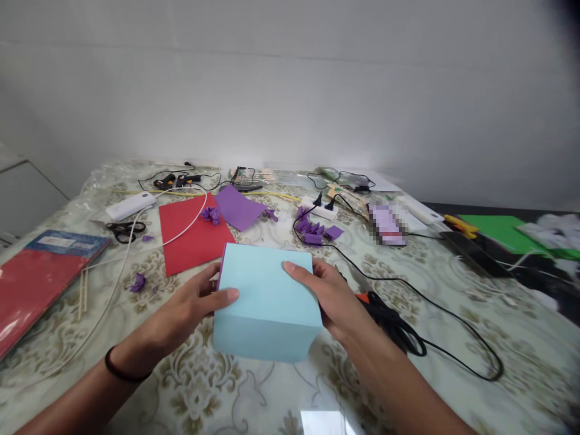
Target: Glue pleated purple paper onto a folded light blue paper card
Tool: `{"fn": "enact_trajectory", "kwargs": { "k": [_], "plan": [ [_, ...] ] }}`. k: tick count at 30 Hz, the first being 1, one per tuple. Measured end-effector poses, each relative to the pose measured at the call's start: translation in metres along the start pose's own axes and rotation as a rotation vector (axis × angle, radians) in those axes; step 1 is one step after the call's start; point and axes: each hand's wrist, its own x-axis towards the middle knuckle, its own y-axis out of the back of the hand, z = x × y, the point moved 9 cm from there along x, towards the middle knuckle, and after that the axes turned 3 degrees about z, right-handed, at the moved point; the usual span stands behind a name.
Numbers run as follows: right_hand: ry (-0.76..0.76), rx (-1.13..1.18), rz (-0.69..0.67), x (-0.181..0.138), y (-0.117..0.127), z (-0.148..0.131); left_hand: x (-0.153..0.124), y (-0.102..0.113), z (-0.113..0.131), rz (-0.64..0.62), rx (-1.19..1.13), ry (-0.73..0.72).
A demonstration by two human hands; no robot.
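Note:
Both my hands hold a light blue sheet of paper (267, 302) just above the table, bent over at its near edge. A purple layer shows along its left edge. My left hand (193, 305) grips the left side, thumb on top. My right hand (328, 296) grips the right side, thumb lying across the top. A black band sits on my left wrist. Under my right hand lies a black corded tool with an orange part (385, 317).
A red sheet (193, 232), purple sheet (238, 207) and purple folded bits (312, 231) lie beyond. Scissors (124, 229), a white charger (130, 205), a power strip (319, 208), a red paper pack (34, 278), sticks (83, 293), and green paper (507, 232) surround; a black cable (453, 326) loops at right.

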Motion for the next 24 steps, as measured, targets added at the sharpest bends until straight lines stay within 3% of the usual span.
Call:
{"fn": "enact_trajectory", "kwargs": {
  "k": [2, 5, 9, 13, 15, 17, 19, 21, 24],
  "plan": [
    [0.098, 0.007, -0.01, -0.002, 0.001, -0.011, -0.004, -0.005, 0.01, -0.056, 0.035, -0.064],
    [0.256, -0.02, -0.073, -0.01, -0.001, -0.031, -0.01, -0.004, 0.026, -0.038, 0.088, -0.139],
    [0.306, -0.093, -0.097, -0.019, -0.004, -0.042, -0.014, -0.003, 0.03, 0.003, 0.134, -0.149],
    [0.148, -0.12, -0.041, -0.008, 0.002, -0.024, -0.011, -0.005, 0.009, -0.013, 0.033, -0.049],
    [0.108, -0.238, -0.032, 0.002, 0.007, -0.011, -0.007, -0.002, -0.008, 0.009, -0.01, 0.003],
    [0.213, -0.435, -0.024, 0.008, 0.012, -0.006, -0.003, 0.005, -0.027, 0.049, -0.022, 0.06],
    [0.424, -0.647, -0.051, 0.004, 0.009, -0.007, 0.0, 0.013, -0.044, 0.099, -0.015, 0.106],
    [0.577, -0.824, -0.157, -0.008, -0.002, 0.001, 0.001, 0.019, -0.056, 0.145, -0.008, 0.132],
    [0.603, -0.996, -0.383, -0.029, -0.02, 0.026, -0.001, 0.018, -0.059, 0.161, -0.032, 0.125]
  ]
}}
